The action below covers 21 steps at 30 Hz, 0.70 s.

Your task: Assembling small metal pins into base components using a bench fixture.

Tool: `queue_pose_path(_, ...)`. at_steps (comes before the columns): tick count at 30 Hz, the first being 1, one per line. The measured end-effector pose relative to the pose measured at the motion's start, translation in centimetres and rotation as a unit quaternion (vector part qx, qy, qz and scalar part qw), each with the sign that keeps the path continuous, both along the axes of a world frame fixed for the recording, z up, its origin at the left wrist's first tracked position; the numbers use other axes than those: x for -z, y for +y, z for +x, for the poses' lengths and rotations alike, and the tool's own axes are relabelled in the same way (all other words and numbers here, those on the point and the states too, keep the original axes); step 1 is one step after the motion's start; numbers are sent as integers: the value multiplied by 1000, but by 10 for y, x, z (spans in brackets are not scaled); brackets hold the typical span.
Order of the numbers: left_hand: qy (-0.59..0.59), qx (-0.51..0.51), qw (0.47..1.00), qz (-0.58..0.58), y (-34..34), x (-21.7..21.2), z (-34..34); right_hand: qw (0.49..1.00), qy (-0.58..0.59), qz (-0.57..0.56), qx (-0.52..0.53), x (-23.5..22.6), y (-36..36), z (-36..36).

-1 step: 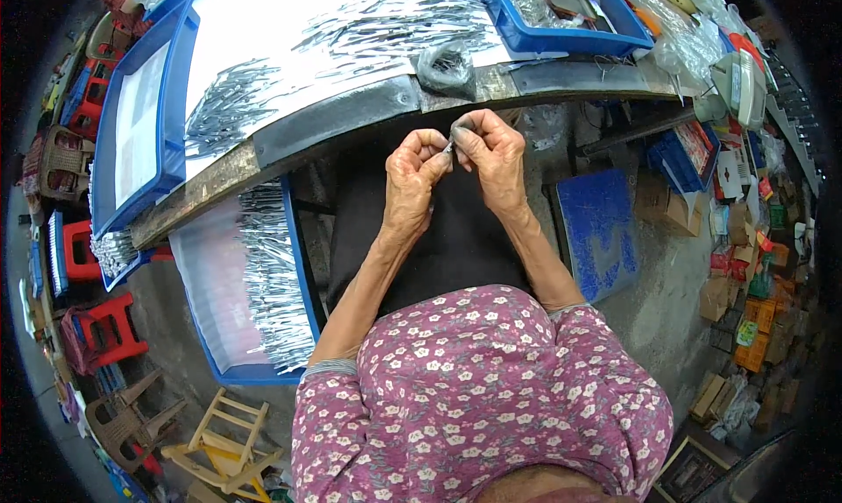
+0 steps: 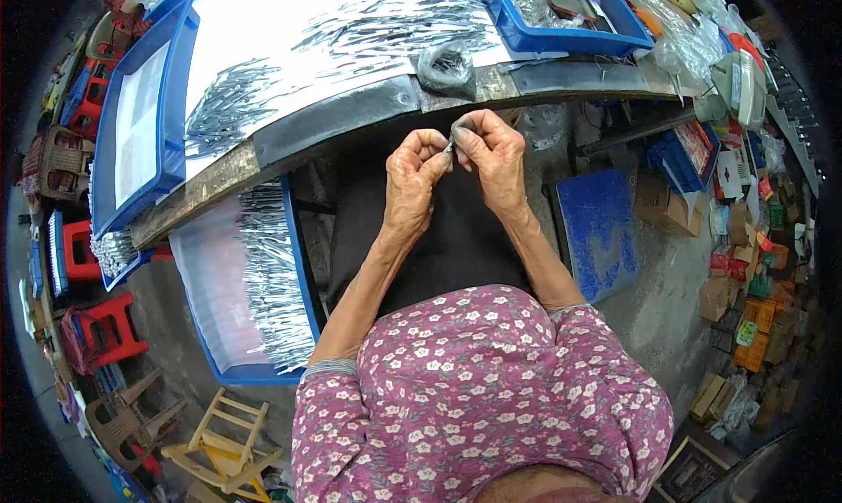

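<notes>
My left hand (image 2: 410, 187) and my right hand (image 2: 500, 165) meet above my lap, just in front of the bench edge. Both are closed in a pinch, fingertips nearly touching. Between them shows a small, thin silvery piece (image 2: 450, 147); the fingers cover most of it and its exact kind does not show. On the white bench top (image 2: 263, 21) lie heaps of thin silvery strips (image 2: 395, 25), with a smaller grey pile (image 2: 230, 104) to the left. A roll of dark wire-like material in clear wrap (image 2: 445, 68) sits at the edge beyond my hands.
Below the bench at left, a blue-rimmed tray (image 2: 210, 328) holds many silvery strips. Blue trays (image 2: 171, 91) also stand on the bench's left, and another blue tray (image 2: 574, 40) at right holds clutter. A blue board (image 2: 598, 231), a wooden folding stool (image 2: 224, 446) and red stools (image 2: 114, 328) are around me.
</notes>
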<state>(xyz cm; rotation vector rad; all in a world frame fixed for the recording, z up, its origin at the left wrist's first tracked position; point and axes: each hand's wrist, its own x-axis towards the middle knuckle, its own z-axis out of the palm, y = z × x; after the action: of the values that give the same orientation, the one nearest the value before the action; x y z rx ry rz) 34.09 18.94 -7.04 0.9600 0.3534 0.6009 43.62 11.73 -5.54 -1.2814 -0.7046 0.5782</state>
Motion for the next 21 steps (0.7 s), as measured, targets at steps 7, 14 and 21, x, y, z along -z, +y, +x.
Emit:
queue_pose_path(7,-3,6,1000,22,0,8,1,996,-79,-19,42,4,-3,-7)
queue_pose_path(14,4,9,999,36,-1,12,0,996,-75,-7,47,6,-5,-10)
queue_pose_path(21,14,-13,998,60,1,4,0,999,-12,-17,27,-3,-5,-3)
